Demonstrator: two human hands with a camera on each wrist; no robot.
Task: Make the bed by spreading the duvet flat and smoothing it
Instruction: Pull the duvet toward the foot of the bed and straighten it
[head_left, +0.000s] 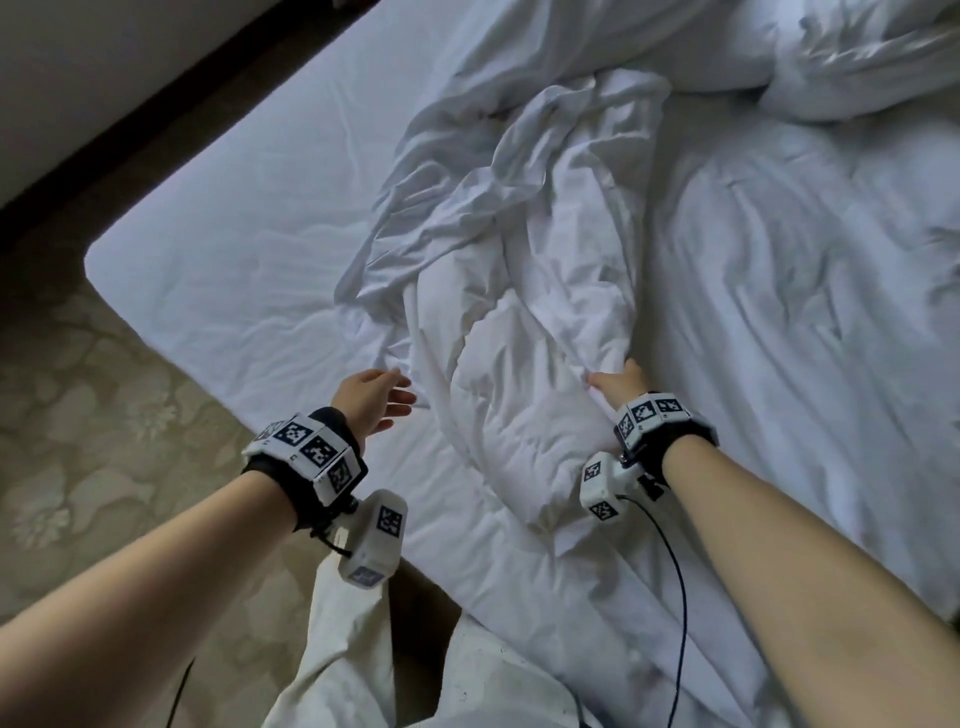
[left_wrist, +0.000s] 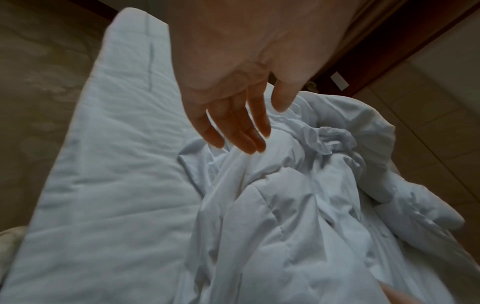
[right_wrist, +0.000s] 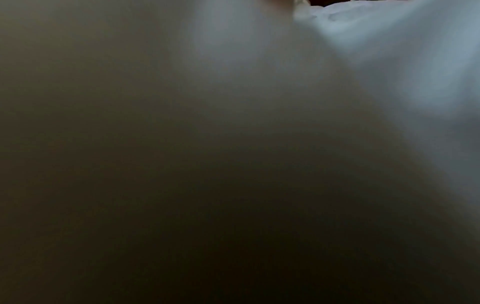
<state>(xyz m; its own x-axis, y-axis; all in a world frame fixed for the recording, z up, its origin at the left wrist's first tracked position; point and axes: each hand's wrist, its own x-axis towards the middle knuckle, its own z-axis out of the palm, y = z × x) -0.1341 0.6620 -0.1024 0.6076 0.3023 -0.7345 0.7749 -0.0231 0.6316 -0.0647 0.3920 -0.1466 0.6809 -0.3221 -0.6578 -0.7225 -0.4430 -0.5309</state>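
Note:
A white duvet (head_left: 545, 291) lies crumpled in a long bunched ridge down the middle of the bed, over a white fitted sheet (head_left: 234, 218). My right hand (head_left: 621, 382) grips a fold of the duvet near the ridge's near end, its fingers buried in the cloth. My left hand (head_left: 382, 397) hovers open just left of the ridge with fingers straight, above the duvet's edge. In the left wrist view the left hand (left_wrist: 241, 131) reaches down toward the bunched duvet (left_wrist: 298, 205). The right wrist view is dark and blurred, covered by cloth (right_wrist: 389, 51).
More bunched bedding (head_left: 857, 57) is piled at the far right. The bed's left corner (head_left: 98, 260) borders patterned carpet (head_left: 78, 415). A dark wooden skirting (head_left: 130, 114) runs along the wall. My white trouser legs (head_left: 353, 649) stand against the bed's near edge.

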